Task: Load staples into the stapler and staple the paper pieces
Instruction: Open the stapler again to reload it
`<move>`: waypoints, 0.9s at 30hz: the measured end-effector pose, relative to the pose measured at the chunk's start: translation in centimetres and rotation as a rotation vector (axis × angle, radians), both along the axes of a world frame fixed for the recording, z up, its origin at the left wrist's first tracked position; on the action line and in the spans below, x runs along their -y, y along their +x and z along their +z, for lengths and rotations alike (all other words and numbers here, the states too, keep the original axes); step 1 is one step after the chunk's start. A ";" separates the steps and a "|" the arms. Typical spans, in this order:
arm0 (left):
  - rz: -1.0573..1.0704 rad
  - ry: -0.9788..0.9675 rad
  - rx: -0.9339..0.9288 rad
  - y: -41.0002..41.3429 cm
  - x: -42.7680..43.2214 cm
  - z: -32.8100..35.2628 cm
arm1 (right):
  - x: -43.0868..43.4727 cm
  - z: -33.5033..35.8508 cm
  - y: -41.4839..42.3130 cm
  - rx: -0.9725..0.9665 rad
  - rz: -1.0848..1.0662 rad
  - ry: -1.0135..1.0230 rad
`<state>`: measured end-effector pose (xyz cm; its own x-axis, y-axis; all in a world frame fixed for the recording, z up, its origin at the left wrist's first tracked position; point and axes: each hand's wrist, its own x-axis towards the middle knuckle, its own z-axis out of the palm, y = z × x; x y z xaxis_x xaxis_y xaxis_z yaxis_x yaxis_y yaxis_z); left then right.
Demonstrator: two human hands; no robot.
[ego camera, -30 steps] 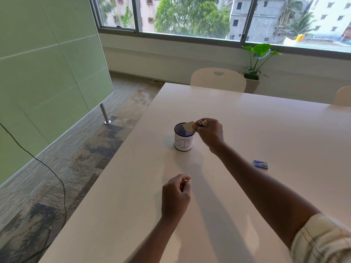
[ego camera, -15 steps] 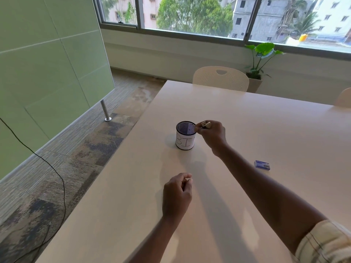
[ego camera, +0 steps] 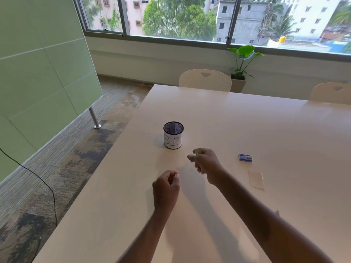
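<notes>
Loading step, apparently: right hand [ego camera: 204, 161] grips a small half-hidden stapler [ego camera: 197, 151], left hand [ego camera: 166, 184] curled, contents unclear; next likely needs the blue staple box [ego camera: 245, 157].

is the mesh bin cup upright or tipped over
Upright: the mesh bin cup stands on its base on the table, open rim facing up.

- A person's left hand [ego camera: 166, 186], at a pale table [ego camera: 247, 120], curls its fingers and pinches a pale sliver [ego camera: 177, 174].
- Just beyond it, the right hand [ego camera: 205, 161] grips a small blurred object [ego camera: 196, 151].
- A mesh cup [ego camera: 173, 136] marked "BIN" stands nearby; a blue box [ego camera: 245, 157] and a paper slip [ego camera: 256, 179] lie to the right.
</notes>
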<state>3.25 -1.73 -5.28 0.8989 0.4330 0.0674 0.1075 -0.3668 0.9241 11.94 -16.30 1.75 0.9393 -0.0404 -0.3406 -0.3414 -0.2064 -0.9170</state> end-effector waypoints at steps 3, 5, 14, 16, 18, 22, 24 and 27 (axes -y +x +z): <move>0.024 -0.110 -0.076 0.2 0.6 1.0 | 0.6 -0.2 -2.9 -0.072 0.066 -0.010; 0.016 -0.175 -0.094 -0.1 1.0 1.6 | 1.1 -0.2 -5.0 -0.069 0.117 -0.014; -0.142 -0.212 -0.084 -3.1 3.1 2.0 | 1.4 -2.5 -12.2 0.181 0.063 -0.186; -0.141 -0.240 -0.090 -3.5 3.2 1.7 | 1.5 -2.8 -13.2 0.228 0.053 -0.251; -0.138 -0.304 -0.102 -4.0 3.1 1.6 | 1.7 -3.2 -14.0 0.244 0.061 -0.324; -0.115 -0.267 -0.108 -4.5 2.6 1.5 | 1.8 -3.7 -16.0 0.212 0.055 -0.620; -0.149 -0.209 -0.110 -4.7 2.3 1.4 | 1.6 -4.0 -16.7 0.216 0.046 -0.747; -0.214 -0.120 -0.120 -4.9 1.9 1.3 | 0.9 -4.3 -17.4 0.227 0.042 -0.807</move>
<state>-1.70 -3.58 -3.99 0.9691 0.2312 -0.0857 0.1510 -0.2819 0.9475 -5.46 -17.25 -2.52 0.9877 -0.1543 -0.0244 -0.1438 -0.8373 -0.5276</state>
